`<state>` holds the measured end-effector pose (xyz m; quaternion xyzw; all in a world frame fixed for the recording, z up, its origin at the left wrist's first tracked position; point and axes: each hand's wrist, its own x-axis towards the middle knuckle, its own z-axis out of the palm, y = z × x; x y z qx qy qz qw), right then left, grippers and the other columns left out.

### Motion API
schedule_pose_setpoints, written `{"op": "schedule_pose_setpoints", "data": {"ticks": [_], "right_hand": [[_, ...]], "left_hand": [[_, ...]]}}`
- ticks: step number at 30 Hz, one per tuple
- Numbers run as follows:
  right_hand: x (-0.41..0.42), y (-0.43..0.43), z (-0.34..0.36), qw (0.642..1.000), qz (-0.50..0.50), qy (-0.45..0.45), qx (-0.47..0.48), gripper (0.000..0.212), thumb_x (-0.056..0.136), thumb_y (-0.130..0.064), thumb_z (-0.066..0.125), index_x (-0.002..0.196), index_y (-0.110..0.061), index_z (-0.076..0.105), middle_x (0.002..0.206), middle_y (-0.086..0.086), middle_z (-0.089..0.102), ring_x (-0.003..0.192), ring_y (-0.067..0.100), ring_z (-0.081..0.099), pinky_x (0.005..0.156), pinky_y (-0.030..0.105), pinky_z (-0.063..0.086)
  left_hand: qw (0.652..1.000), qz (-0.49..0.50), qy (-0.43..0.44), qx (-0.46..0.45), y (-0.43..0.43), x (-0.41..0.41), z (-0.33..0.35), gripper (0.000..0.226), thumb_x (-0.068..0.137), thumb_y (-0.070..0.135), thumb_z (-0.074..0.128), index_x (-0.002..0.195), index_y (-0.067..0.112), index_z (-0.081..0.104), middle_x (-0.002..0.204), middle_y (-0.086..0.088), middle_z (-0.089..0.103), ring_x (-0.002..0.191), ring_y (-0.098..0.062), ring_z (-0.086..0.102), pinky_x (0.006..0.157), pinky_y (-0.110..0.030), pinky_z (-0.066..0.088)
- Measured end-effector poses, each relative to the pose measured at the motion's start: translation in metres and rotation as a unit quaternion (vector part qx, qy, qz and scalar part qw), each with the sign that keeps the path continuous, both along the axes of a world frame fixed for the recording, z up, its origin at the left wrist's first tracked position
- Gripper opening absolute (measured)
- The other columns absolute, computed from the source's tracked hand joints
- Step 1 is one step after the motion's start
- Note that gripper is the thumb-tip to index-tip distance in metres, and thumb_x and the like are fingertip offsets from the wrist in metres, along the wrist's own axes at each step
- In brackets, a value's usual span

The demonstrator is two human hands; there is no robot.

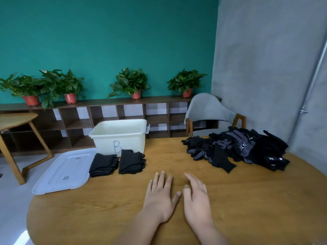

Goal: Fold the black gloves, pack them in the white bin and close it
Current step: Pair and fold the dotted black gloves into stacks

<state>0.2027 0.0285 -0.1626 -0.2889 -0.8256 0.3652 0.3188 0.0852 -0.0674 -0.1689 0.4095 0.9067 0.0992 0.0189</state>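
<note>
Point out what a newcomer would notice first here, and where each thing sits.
The heap of black gloves at the table's far right draws the eye first. Then comes the open white bin marked B at the far left, with two folded stacks in front of it and the lid lying beside them at the left edge. The left hand and right hand lie flat and empty in the near middle.

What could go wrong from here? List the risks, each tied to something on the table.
1. The white lid hangs partly over the table's left edge; a nudge while packing could tip it off.
2. The loose glove pile is tangled near the right edge; pulling one out may drag others off.
3. The two folded stacks lie unsecured before the white bin; a careless lift could undo the folds.
</note>
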Motion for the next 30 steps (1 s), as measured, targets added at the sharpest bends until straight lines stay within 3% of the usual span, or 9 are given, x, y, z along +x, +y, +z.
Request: {"op": "schedule_pose_setpoints", "data": {"ticks": [4, 7, 13, 17, 20, 22, 24, 26, 30], "right_hand": [[0.002, 0.009, 0.001, 0.992, -0.057, 0.063, -0.09, 0.041, 0.107, -0.027, 0.043, 0.147, -0.033, 0.053, 0.155, -0.014, 0.046, 0.145, 0.008, 0.035, 0.121, 0.033, 0.03], [0.001, 0.032, -0.002, 0.995, -0.082, 0.037, -0.049, 0.043, 0.109, -0.033, 0.04, 0.15, -0.027, 0.051, 0.158, -0.008, 0.043, 0.149, 0.013, 0.031, 0.122, 0.033, 0.026], [0.015, 0.113, -0.005, 0.959, -0.15, -0.187, 0.15, 0.063, 0.108, -0.05, 0.027, 0.163, -0.019, 0.032, 0.173, -0.001, 0.022, 0.16, 0.025, 0.008, 0.128, 0.045, 0.023], [0.019, 0.139, -0.008, 0.928, -0.104, -0.334, 0.127, 0.075, 0.106, -0.063, 0.011, 0.168, -0.021, 0.011, 0.175, -0.003, 0.009, 0.161, 0.03, -0.006, 0.13, 0.048, 0.007], [0.017, 0.133, -0.014, 0.918, -0.14, -0.314, 0.2, 0.065, 0.108, -0.056, 0.021, 0.16, -0.02, 0.036, 0.159, -0.001, 0.044, 0.152, 0.029, 0.027, 0.127, 0.046, 0.017], [0.019, 0.132, -0.021, 0.922, -0.173, -0.233, 0.256, 0.047, 0.106, -0.043, 0.04, 0.14, -0.019, 0.061, 0.13, 0.001, 0.063, 0.125, 0.029, 0.051, 0.117, 0.047, 0.033], [0.023, 0.135, -0.027, 0.923, -0.187, -0.176, 0.288, 0.028, 0.1, -0.032, 0.056, 0.119, -0.019, 0.073, 0.107, 0.002, 0.064, 0.104, 0.029, 0.054, 0.104, 0.047, 0.042], [0.026, 0.136, -0.026, 0.923, -0.216, -0.166, 0.271, 0.025, 0.095, -0.025, 0.066, 0.117, -0.017, 0.074, 0.104, 0.007, 0.062, 0.101, 0.032, 0.052, 0.097, 0.049, 0.045], [0.031, 0.136, -0.019, 0.912, -0.305, -0.235, 0.143, 0.044, 0.094, -0.041, 0.064, 0.125, -0.011, 0.068, 0.128, 0.016, 0.057, 0.128, 0.04, 0.042, 0.113, 0.055, 0.034]], "left_hand": [[1.0, 0.0, 0.001, 0.012, 0.003, 0.019, -0.005, 0.074, 0.105, 0.07, 0.014, 0.169, 0.034, 0.004, 0.177, 0.005, -0.007, 0.162, -0.013, -0.014, 0.132, -0.041, -0.006], [0.999, -0.014, 0.027, 0.031, 0.0, 0.022, -0.003, 0.069, 0.107, 0.065, 0.014, 0.169, 0.035, 0.008, 0.177, 0.006, -0.002, 0.162, -0.012, -0.01, 0.132, -0.04, -0.004], [0.997, -0.046, 0.041, 0.042, 0.003, 0.026, -0.001, 0.066, 0.108, 0.063, 0.013, 0.168, 0.036, 0.013, 0.177, 0.007, 0.001, 0.162, -0.012, -0.009, 0.132, -0.039, -0.003], [0.997, -0.052, 0.04, 0.045, 0.004, 0.024, -0.001, 0.064, 0.109, 0.061, 0.013, 0.168, 0.037, 0.013, 0.177, 0.007, 0.001, 0.162, -0.012, -0.009, 0.132, -0.039, -0.001], [0.997, -0.05, 0.037, 0.048, 0.004, 0.023, -0.002, 0.064, 0.108, 0.061, 0.014, 0.168, 0.038, 0.014, 0.177, 0.007, 0.003, 0.162, -0.012, -0.009, 0.132, -0.038, 0.0], [0.997, -0.049, 0.038, 0.051, 0.004, 0.022, -0.002, 0.063, 0.109, 0.061, 0.015, 0.167, 0.038, 0.015, 0.177, 0.008, 0.004, 0.162, -0.011, -0.009, 0.132, -0.037, 0.0], [0.996, -0.05, 0.038, 0.055, 0.004, 0.023, -0.002, 0.063, 0.109, 0.061, 0.015, 0.167, 0.038, 0.016, 0.177, 0.008, 0.005, 0.162, -0.011, -0.008, 0.132, -0.037, -0.001], [0.996, -0.05, 0.041, 0.058, 0.003, 0.024, -0.003, 0.062, 0.109, 0.06, 0.016, 0.167, 0.038, 0.018, 0.177, 0.008, 0.007, 0.162, -0.011, -0.006, 0.132, -0.036, 0.0], [0.996, -0.048, 0.045, 0.065, 0.001, 0.026, -0.003, 0.06, 0.11, 0.059, 0.018, 0.166, 0.039, 0.021, 0.176, 0.008, 0.011, 0.162, -0.012, -0.002, 0.132, -0.036, 0.003]]}}
